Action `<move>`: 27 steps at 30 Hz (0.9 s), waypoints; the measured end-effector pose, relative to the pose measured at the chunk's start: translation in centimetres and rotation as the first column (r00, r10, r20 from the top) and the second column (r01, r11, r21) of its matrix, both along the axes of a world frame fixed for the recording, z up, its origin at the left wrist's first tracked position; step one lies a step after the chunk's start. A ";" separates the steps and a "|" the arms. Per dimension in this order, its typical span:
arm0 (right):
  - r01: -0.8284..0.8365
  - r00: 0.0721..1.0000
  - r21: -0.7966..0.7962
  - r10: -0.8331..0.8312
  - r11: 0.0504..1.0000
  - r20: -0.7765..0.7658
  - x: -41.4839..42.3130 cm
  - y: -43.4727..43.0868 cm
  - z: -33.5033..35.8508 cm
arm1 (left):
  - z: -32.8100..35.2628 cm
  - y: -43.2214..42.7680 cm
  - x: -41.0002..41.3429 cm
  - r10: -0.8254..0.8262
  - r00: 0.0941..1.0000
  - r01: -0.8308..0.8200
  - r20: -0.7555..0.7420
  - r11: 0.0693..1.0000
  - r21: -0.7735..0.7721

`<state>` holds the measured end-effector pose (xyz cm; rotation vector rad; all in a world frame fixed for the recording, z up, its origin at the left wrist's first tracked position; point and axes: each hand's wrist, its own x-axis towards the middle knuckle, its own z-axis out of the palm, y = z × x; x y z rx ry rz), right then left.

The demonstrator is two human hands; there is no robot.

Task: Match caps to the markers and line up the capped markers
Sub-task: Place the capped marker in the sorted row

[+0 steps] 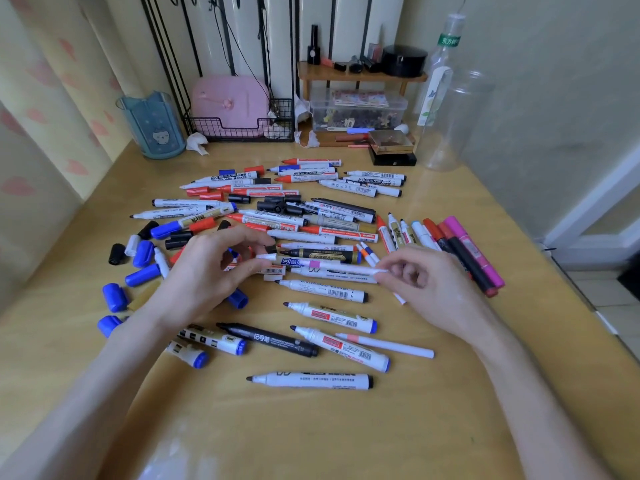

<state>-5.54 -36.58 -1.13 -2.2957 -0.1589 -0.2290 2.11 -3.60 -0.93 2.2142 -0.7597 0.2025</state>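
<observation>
Head view: my left hand [214, 268] pinches one end of a thin white marker [314, 264] with a pink band, thumb and forefinger curled on it. My right hand [426, 282] pinches the other end, so the marker lies level between both hands, over the pile. Loose blue caps [114, 297] lie left of my left hand. A row of markers [464, 251] lies side by side just beyond my right hand. Uncapped white markers [311, 380] lie on the tabletop [346, 438], nearer me than both hands.

Glossy wooden table [311, 438] beside a pale wall [554, 98], heart-patterned curtain [41, 98] left, small wooden shelf [360, 76] at back.
</observation>
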 end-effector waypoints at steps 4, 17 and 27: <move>0.084 0.994 0.095 -0.090 0.992 0.063 0.2 -0.5 0.7 | 0.1 -0.3 -0.3 -0.011 0.999 0.009 -0.052 0.999 -0.045; 0.036 0.999 0.132 -0.034 0.991 -0.013 0.0 0.9 0.3 | 0.0 -0.8 -0.7 -0.079 0.981 0.059 -0.179 0.992 -0.115; 0.031 0.999 0.158 -0.029 0.987 -0.016 -0.3 1.5 0.7 | -0.2 -0.9 -0.8 -0.077 0.981 0.062 -0.177 0.994 -0.089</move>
